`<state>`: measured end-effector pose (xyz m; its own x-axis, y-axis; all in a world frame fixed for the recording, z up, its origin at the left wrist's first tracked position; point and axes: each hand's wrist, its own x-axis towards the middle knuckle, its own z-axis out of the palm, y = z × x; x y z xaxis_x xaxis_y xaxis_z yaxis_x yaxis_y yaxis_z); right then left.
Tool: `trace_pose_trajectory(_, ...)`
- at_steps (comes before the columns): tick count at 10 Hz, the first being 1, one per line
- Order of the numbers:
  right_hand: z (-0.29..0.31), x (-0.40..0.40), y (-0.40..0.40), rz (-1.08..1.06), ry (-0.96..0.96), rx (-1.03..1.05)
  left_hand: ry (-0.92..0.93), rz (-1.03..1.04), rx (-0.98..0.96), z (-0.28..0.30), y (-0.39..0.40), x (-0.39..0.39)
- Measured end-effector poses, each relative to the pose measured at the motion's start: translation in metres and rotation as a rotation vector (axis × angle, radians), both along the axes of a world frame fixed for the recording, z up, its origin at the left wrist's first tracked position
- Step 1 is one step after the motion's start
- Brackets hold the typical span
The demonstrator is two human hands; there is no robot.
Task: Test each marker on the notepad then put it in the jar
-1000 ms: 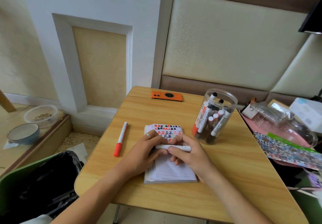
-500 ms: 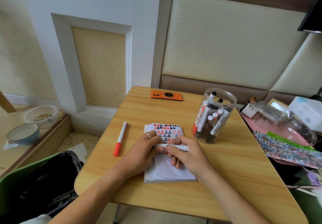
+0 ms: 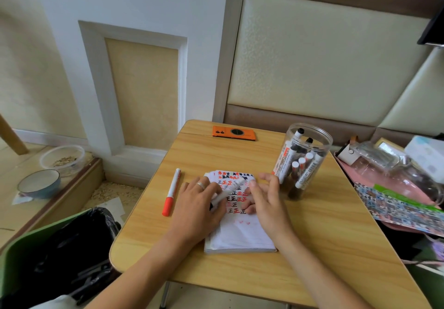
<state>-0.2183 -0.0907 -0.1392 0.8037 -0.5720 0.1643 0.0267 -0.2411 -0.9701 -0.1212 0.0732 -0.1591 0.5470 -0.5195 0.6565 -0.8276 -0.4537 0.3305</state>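
Head view: marker lies slanted across the notepad, gripped by my left hand, likely to recap or uncap it. My right hand hovers near its far end, fingers loose, holding nothing. Jar, right of the pad, holds tested markers; red-capped marker waits at left. Wooden table stands against a padded wall; orange phone lies at the far edge.

I see wood-grain counter; on it: notepad at centre, red-capped marker just left of it; clear jar of markers at right; orange phone flat at far edge.
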Motion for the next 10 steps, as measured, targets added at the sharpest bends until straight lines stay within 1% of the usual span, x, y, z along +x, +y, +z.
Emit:
trace_pose_trajectory(1, -0.005, 0.001, 0.000, 0.003, 0.048, -0.022, 0.101, 0.317, -0.012, 0.000, 0.003, 0.004)
trace_pose_trajectory(2, -0.008, 0.001, 0.001, 0.019, 0.060, -0.090, 0.169, 0.510, 0.028, -0.003, 0.002, 0.006)
trace_pose_trajectory(3, -0.010, 0.001, 0.001, 0.021, 0.065, -0.111, 0.191, 0.598, 0.135, -0.006, 0.001, 0.006)
trace_pose_trajectory(4, -0.011, -0.001, 0.000, 0.025, 0.087, -0.165, 0.216, 0.605, 0.164, -0.006, 0.001, 0.007)
trace_pose_trajectory(5, -0.013, -0.002, -0.001, 0.031, 0.099, -0.273, 0.272, 0.576, 0.179, -0.007, -0.001, 0.008)
trace_pose_trajectory(7, -0.018, -0.001, 0.002, 0.034, 0.067, -0.589, 0.279, 0.504, 0.157, -0.005, -0.001, 0.006)
trace_pose_trajectory(8, -0.017, 0.000, 0.004, 0.044, 0.086, -0.680, 0.297, 0.509, 0.137, -0.004, 0.000, 0.006)
trace_pose_trajectory(9, -0.012, 0.000, 0.005, 0.044, 0.099, -0.651, 0.243, 0.503, 0.056, 0.001, 0.001, 0.005)
trace_pose_trajectory(10, 0.012, -0.007, 0.004, 0.035, 0.090, -0.478, 0.167, 0.461, -0.051, 0.014, 0.007, -0.001)
